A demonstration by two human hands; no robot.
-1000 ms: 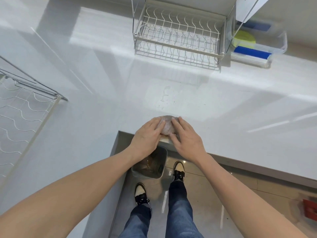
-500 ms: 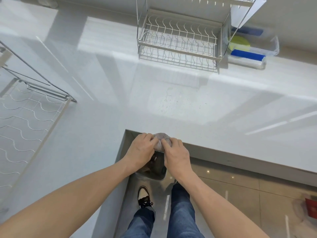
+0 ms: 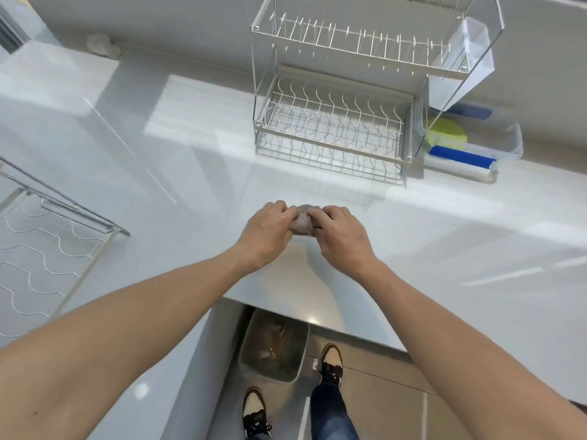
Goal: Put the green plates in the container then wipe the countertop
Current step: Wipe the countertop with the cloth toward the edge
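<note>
A crumpled grey cloth (image 3: 302,220) sits between both hands above the white countertop (image 3: 190,173). My left hand (image 3: 268,231) grips its left side and my right hand (image 3: 341,236) grips its right side. Whether the cloth touches the counter I cannot tell. At the back right a clear plastic container (image 3: 508,147) holds a yellow-green plate (image 3: 446,131) with blue items beside it. The container is far from both hands, partly hidden behind the dish rack.
A two-tier wire dish rack (image 3: 333,122) stands at the back, just beyond the hands. Another wire rack (image 3: 47,252) lies at the left. A grey bin (image 3: 274,350) stands on the floor below the counter edge, by my shoes. A crumpled clear bag (image 3: 103,46) lies at the back left.
Both hands have carried the cloth from the counter's front edge above the bin forward to the middle of the counter. The view has tilted up toward the rack.
</note>
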